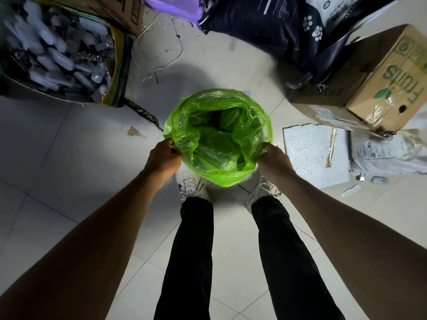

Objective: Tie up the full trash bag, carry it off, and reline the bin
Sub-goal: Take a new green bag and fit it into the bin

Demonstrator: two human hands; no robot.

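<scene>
A bright green plastic trash bag (217,135) stands open on the tiled floor just ahead of my shoes, its rim folded outward over a round bin that the plastic hides. Crumpled green plastic lies loose inside it. My left hand (165,155) pinches the bag's rim on its left side. My right hand (273,158) grips the rim on its right side. Both hands are closed on the plastic at about the same height.
A large sack of clear plastic bottles (57,49) fills the far left. A cardboard "fruits" box (379,88) and a white foam sheet (309,153) lie at the right. Dark paw-print bags (288,26) stand behind. A loose wire (159,49) lies on the floor.
</scene>
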